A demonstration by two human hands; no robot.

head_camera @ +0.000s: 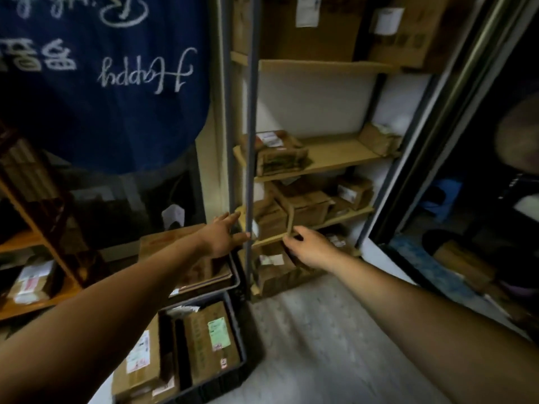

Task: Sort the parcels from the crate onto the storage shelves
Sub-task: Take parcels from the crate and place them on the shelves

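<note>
A dark plastic crate point(250, 357) on the floor at bottom centre holds several cardboard parcels point(208, 336) with labels. Wooden storage shelves point(329, 158) stand ahead, carrying more brown parcels point(303, 208) on most levels. My left hand point(223, 237) reaches forward with fingers spread, close to the grey shelf post point(250, 170) and holding nothing. My right hand point(309, 249) is extended toward the front edge of the lower shelf, fingers loosely bent, with nothing visibly in it.
A second crate point(234, 275) with flat cardboard sits behind the first. A blue cloth with white lettering point(102, 74) hangs at the left over another wooden rack point(35, 252) holding a parcel. A dark doorway frame point(431, 135) stands on the right. Pale floor point(320, 330) lies below.
</note>
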